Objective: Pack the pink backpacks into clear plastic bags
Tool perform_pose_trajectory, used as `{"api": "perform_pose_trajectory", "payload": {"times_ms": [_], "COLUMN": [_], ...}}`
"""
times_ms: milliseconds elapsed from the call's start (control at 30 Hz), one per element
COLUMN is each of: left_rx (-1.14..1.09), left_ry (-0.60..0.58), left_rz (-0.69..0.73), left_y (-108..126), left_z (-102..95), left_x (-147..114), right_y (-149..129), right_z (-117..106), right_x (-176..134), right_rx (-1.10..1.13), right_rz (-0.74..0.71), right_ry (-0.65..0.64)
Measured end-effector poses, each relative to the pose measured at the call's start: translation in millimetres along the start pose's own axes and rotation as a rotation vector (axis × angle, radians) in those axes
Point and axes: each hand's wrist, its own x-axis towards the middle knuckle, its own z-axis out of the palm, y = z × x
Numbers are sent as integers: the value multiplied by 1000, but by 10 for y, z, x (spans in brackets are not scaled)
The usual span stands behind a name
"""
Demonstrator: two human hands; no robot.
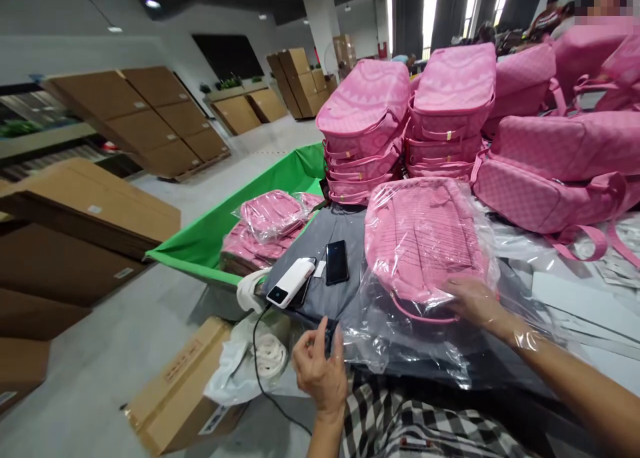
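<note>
A pink backpack (425, 238) lies flat in a clear plastic bag (380, 341) on the dark grey table covering. My right hand (473, 303) rests on the lower right of the backpack, fingers stretched toward the left; the fingertips are partly hard to make out against the plastic. My left hand (320, 371) is raised at the near table edge, thumb and fingers apart, beside the bag's lower left corner. Nothing shows between its fingers. The bag's loose end spreads crumpled toward the near edge.
Stacked pink backpacks (365, 111) stand behind. A black phone (337, 263) and a white power bank (291, 283) with a cable lie left. A green bin (195, 245) holds bagged pink backpacks. Cardboard boxes (165, 385) sit on the floor. People are in the background.
</note>
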Motion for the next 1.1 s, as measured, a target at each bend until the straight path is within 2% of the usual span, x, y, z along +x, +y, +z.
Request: {"api": "perform_pose_trajectory", "payload": {"times_ms": [67,167,267,367,433,467,533,600,700,800,867,933,1033,1100], "left_rx": [-164,-387,-433,-462,-484,-497,-521,-504,-405,-487,-576,-582,-465,-435], "left_ry": [-105,-221,-303,-469,-548,-556,-512,-438,-401,-521,-607,-629,-560,-598], "left_rz": [-23,-94,-369,-649,-778,-830,-899,-919,-882,-857,-876,-894,-861,-800], "left_y": [-82,-234,-357,-333,-241,-191,-120,-118,-221,-300,-298,-289,-352,-439], "left_z": [33,-8,-82,-70,-21,-2,2,-42,-119,-121,-98,-93,-158,-251], "left_x": [-57,-342,-628,-686,-637,-608,-561,-534,-520,-554,-615,-698,-807,-834], "right_y": [-85,-352,-713,-1026,-1075,-1034,-848,-599,-305,-221,-232,-238,-219,-223], "right_z": [14,66,72,-59,-173,-215,-254,-240,-188,-201,-260,-333,-422,-450], "right_x": [-7,-331,-1070,-1770,-1970,-1988,-1946,-1941,-2157,-2375,-2335,-2179,-2023,-2091], "right_rx": [-44,-140,-129,-138,-280,-376,-512,-477,-148,333,539,639,734,653], "right_rz": [5,10,26,24,138,250,474,636,829,1121,1244,1270,1226,1131], "right_ry": [54,293,525,609,668,686,662,583,539,615,646,564,393,405]}}
